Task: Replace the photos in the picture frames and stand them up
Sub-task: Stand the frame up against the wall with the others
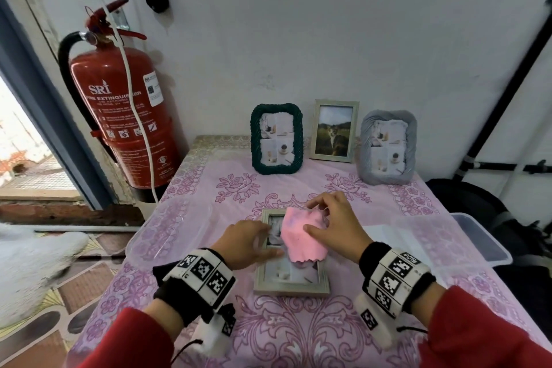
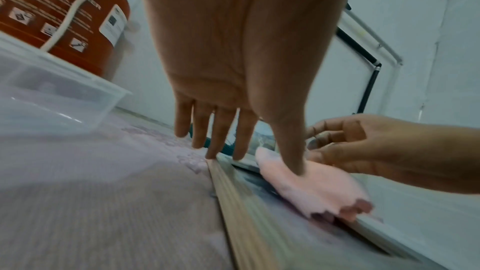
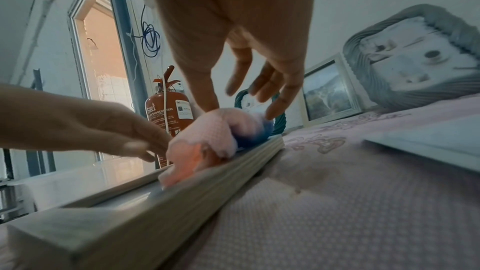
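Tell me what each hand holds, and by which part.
The right hand pinches the pink cloth, thumb on its middle, fingertips at its far edge. The left hand holds nothing; its fingers rest on the left edge of the frame.

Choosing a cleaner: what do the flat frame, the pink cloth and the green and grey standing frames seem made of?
Flat frame: pale matte wood or wood-look moulding, given its stepped ridges. Pink cloth: microfibre-like fabric; it crumples and shows a fine grid weave. Green frame and grey frame: probably wound with twisted cord or fabric, given their diagonal rope-like ribs.
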The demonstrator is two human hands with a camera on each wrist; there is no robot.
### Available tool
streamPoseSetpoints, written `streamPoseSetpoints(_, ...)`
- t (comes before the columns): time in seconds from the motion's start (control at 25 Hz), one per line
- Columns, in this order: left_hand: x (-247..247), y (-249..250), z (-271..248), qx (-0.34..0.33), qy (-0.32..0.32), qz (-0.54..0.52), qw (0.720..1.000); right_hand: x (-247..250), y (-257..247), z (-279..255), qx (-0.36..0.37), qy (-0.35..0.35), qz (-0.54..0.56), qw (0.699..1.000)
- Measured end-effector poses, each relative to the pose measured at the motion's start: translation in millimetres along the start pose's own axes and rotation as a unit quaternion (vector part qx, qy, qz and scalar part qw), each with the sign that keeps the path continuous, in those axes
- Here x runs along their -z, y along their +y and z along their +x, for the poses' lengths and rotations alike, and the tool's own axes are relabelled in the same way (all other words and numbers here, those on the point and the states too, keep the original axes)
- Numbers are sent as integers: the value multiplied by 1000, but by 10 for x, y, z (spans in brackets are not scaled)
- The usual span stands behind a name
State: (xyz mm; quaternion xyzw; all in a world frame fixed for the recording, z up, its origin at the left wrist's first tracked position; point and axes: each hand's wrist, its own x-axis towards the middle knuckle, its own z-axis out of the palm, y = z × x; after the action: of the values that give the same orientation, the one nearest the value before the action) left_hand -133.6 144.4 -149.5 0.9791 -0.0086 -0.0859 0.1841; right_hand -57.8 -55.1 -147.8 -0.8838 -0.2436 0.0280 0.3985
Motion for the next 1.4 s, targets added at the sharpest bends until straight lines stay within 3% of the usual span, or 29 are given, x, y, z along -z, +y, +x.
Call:
streamPoseSetpoints(0.08,-66,78,18,15,93,-14,995,-11,53,-3,-33,18,-7,999)
streamPoseSetpoints(0.16,-131,146,44,25,130,-37,990,-31,94,-1,-56,4,6,998)
streamPoseSetpoints(0.32,-203,226,108,13,116,-148,982,-76,131,-37,-66,-13,69,995)
streamPoseSetpoints(0.56,-253,280,94,20,100,-289,952,-90,35,-63,-74,20,182,980)
streamPoseSetpoints(0.64,-250,288,84,-2,92,-362,928,-94,0,-70,-81,15,228,970)
streamPoseSetpoints(0.8,-246,330,55,-55,84,-550,829,-127,-62,-102,-87,12,308,947)
streamPoseSetpoints(0.88,-235,315,28,-56,91,-581,807,-148,-89,-104,-83,12,318,944)
streamPoseSetpoints(1.12,-44,139,-138,-40,133,-466,874,-173,-45,-63,-94,16,301,949)
streamPoseSetpoints(1.24,180,-63,-250,1,162,-429,888,-167,48,-63,-93,32,174,980)
streamPoseSetpoints(1.4,496,-341,-426,34,189,-414,890,-174,74,-91,-103,-22,12,994)
